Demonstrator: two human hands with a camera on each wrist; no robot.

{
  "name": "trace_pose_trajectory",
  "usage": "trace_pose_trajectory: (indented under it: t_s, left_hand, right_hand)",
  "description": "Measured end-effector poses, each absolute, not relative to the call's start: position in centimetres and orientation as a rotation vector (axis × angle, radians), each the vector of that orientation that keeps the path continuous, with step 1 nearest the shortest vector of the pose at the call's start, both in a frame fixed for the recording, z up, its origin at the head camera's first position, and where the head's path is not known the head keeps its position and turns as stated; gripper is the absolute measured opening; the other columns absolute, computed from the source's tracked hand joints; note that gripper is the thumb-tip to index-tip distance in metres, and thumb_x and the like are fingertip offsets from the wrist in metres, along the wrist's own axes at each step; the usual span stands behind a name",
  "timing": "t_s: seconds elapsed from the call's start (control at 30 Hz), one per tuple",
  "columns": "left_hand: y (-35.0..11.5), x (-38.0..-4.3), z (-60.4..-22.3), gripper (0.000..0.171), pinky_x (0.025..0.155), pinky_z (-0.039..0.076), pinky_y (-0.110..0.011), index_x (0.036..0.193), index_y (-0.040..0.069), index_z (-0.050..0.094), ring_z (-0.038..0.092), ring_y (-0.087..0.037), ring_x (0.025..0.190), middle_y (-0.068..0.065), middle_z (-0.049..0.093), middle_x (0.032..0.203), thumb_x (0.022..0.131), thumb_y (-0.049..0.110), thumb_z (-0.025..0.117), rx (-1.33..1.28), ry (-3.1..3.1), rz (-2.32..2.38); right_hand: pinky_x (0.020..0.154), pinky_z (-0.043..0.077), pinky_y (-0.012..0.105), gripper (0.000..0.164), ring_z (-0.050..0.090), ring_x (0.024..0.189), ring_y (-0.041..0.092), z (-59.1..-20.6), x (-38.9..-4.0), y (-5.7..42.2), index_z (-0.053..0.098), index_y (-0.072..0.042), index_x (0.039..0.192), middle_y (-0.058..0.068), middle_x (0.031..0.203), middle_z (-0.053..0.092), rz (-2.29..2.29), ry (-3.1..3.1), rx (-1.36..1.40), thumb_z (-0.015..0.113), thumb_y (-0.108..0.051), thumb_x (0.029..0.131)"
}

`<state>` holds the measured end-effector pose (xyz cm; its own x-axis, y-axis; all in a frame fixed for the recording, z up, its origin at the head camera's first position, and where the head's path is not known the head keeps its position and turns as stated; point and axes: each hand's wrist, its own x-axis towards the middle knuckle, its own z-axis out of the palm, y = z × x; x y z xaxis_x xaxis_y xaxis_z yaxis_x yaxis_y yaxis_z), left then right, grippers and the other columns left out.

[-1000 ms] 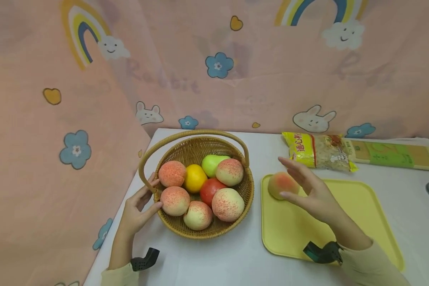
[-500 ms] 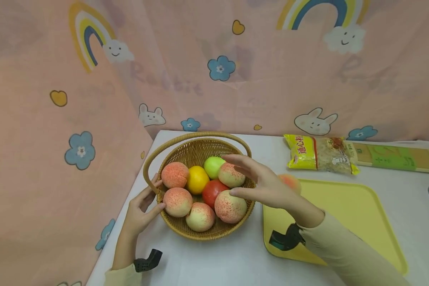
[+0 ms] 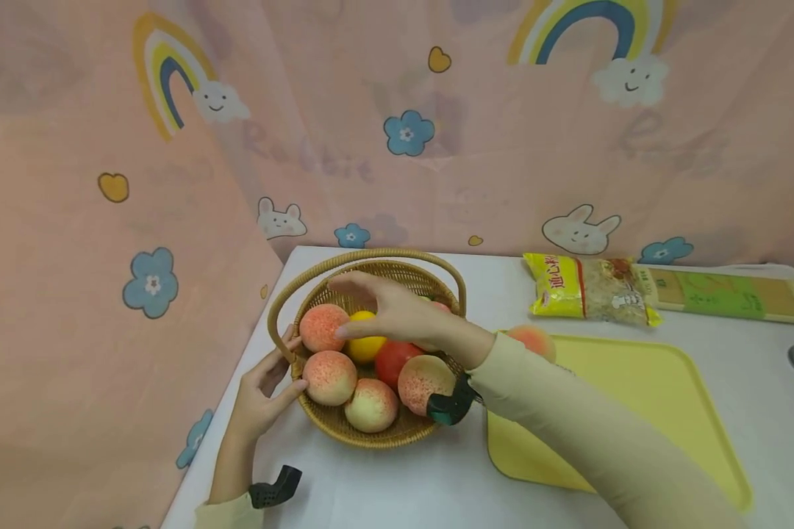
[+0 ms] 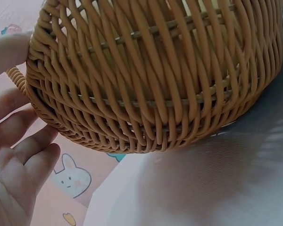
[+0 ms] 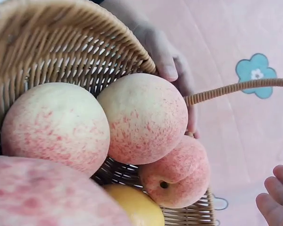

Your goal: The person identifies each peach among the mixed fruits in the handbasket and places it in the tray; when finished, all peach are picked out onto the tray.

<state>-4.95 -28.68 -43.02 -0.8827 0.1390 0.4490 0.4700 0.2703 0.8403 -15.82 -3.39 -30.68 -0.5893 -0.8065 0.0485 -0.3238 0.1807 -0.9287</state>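
Observation:
A wicker basket (image 3: 387, 273) with an arched handle holds several pinkish peaches, a yellow fruit (image 3: 364, 351) and a red fruit (image 3: 395, 361). At its left side, my left hand (image 3: 254, 400) grips the rim by the handle's base; the left wrist view shows its fingers against the outer weave (image 4: 146, 80). My right hand (image 3: 397, 312) hovers over the basket, fingers and thumb spread, holding nothing. Its thumb appears close to the upper-left peach (image 3: 323, 328); contact cannot be told. In the right wrist view, its fingers (image 5: 276, 195) are apart from the nearest peach (image 5: 177, 174).
Right of the basket lies a yellow tray (image 3: 635, 411), with one peach (image 3: 532, 342) at its back left corner, partly behind my sleeve. Behind the tray are a yellow noodle packet (image 3: 589, 288) and a long green-and-tan package (image 3: 721, 292). A patterned cloth hangs behind the table.
My right hand has moved left from beside the peach on the tray, across the basket's right side, to above its upper-left peach. The left hand has stayed at the rim.

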Motion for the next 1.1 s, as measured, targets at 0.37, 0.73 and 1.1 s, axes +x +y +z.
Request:
trace_pose_trajectory:
  t_s: [0.37,0.73,1.1]
  left_hand:
    - [-28.7,-5.0,-43.1,0.058,0.109,0.035,-0.019,0.133,-0.012,0.045,0.035,-0.016,0.139,-0.028,0.027,0.15,0.078,-0.017,0.063,-0.595,-2.209,-1.67]
    - [-28.5,-5.0,-43.4,0.059,0.109,0.035,-0.021,0.133,-0.012,0.045,0.034,-0.018,0.14,-0.027,0.027,0.15,0.077,-0.017,0.063,-0.616,-2.195,-1.674]
    - [-28.5,-4.8,-43.3,0.06,0.106,0.037,-0.02,0.134,-0.008,0.046,0.038,-0.014,0.137,-0.024,0.029,0.151,0.077,-0.015,0.065,-0.561,-2.253,-1.626]
  right_hand:
    - [0.114,0.033,0.037,0.066,0.037,0.138,0.022,-31.2,-19.2,-7.4,0.04,-0.005,0.141,0.009,0.146,0.043,-1.16,1.88,-1.062,0.071,-0.018,0.085]
    - [0.112,0.035,0.037,0.064,0.036,0.139,0.02,-32.3,-21.9,-8.0,0.042,-0.01,0.142,0.004,0.147,0.043,-0.987,1.889,-0.966,0.07,-0.023,0.086]
    - [0.116,0.029,0.041,0.066,0.036,0.138,0.025,-33.9,-22.9,-8.5,0.043,-0.009,0.141,0.006,0.148,0.041,-0.916,1.847,-0.972,0.071,-0.02,0.083]
